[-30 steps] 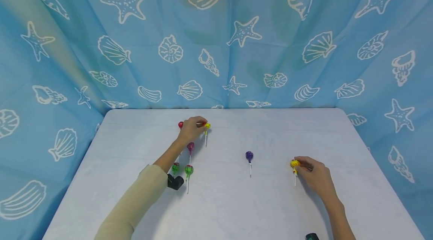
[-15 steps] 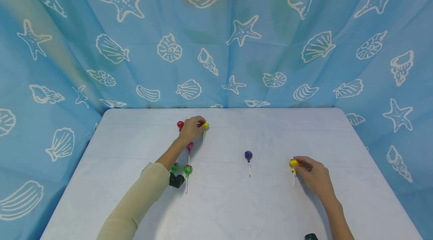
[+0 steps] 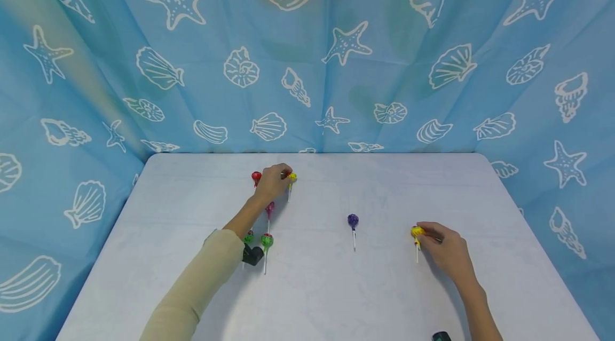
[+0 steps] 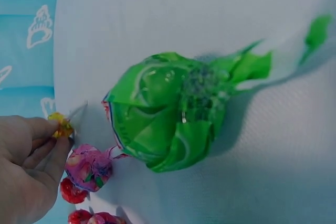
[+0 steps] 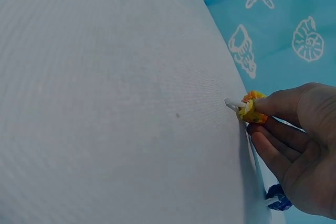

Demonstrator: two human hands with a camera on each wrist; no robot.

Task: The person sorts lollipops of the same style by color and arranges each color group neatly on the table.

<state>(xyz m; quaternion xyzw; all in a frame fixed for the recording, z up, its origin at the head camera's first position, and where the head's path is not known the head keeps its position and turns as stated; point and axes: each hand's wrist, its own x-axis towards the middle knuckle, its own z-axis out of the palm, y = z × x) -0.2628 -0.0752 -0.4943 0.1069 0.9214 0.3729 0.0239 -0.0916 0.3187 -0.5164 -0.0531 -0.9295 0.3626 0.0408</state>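
Observation:
At the back left of the table, my left hand (image 3: 274,183) pinches the head of a yellow lollipop (image 3: 292,176) between thumb and fingertips. Its white stick points toward me. On the right side my right hand (image 3: 447,250) pinches another yellow lollipop (image 3: 417,231) by its wrapped head, stick also toward me; the right wrist view shows this yellow lollipop (image 5: 253,107) at the thumb and fingertips. Around the left forearm lie a red lollipop (image 3: 256,176), a pink lollipop (image 3: 270,207) and two green lollipops, the nearer green lollipop (image 3: 267,241) large in the left wrist view.
A purple lollipop (image 3: 353,221) lies between the hands. In the right wrist view a dark blue-purple lollipop (image 5: 278,198) shows beside the right hand. White cloth covers the table (image 3: 317,287); a blue shell-print curtain (image 3: 298,37) hangs behind and at the sides.
The left hand has moved very slightly with its yellow lollipop. The right hand and the lollipops on the table stay in place; the head view has shifted a little.

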